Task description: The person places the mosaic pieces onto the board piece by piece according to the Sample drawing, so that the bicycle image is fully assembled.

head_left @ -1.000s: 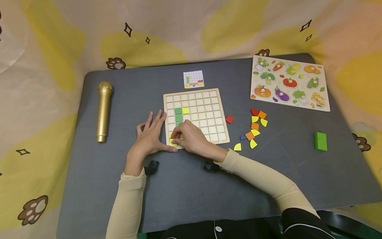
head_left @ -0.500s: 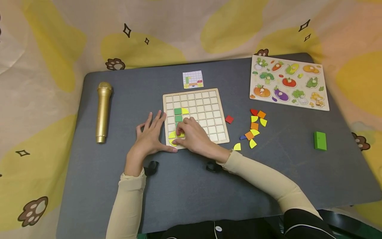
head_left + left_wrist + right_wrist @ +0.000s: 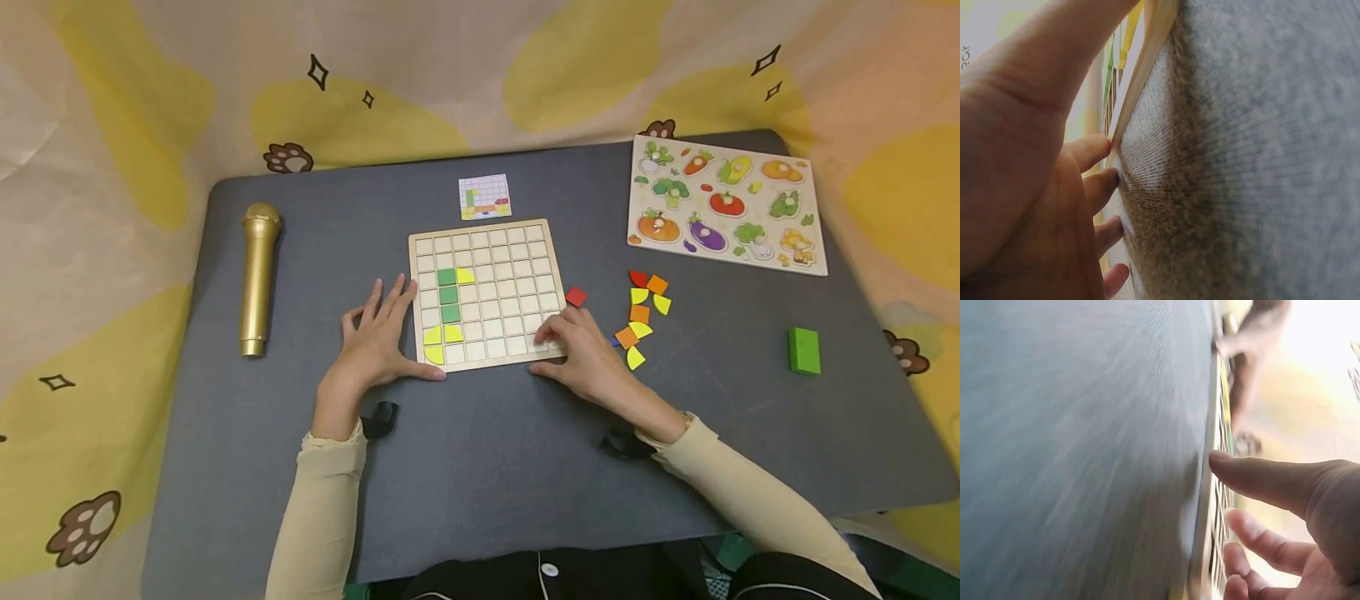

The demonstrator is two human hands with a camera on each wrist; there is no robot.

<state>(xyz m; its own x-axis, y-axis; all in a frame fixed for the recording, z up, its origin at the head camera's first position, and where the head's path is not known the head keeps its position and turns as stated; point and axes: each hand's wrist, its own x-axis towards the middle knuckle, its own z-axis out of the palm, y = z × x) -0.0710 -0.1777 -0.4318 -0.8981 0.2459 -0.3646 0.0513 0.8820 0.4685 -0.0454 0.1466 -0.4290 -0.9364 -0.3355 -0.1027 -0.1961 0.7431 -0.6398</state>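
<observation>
A wooden grid board (image 3: pixel 487 328) lies on the dark table. On its left side sit three green squares (image 3: pixel 448 295) in a column, with a yellow quarter-circle piece (image 3: pixel 465 275) beside the top one. Three more yellow quarter-circle pieces (image 3: pixel 433 353) fill cells at the lower left corner. My left hand (image 3: pixel 374 346) spreads its fingers along the board's left edge, thumb at the near edge. Over the lower right corner is my right hand (image 3: pixel 588 358), its thumb apart from loosely bent fingers (image 3: pixel 1266 540) and nothing between them. The right hand partly hides that corner.
Red, orange, yellow and blue pieces (image 3: pixel 640 314) lie right of the board, a red square (image 3: pixel 576 297) closer in. A pattern card (image 3: pixel 484 197) lies behind. Around stand a gold microphone (image 3: pixel 260 279), a vegetable puzzle (image 3: pixel 727 207) and a green block (image 3: pixel 805 352).
My right hand has moved right, from the board's lower left corner to its lower right, uncovering the yellow pieces there. The left hand stays at the left edge.
</observation>
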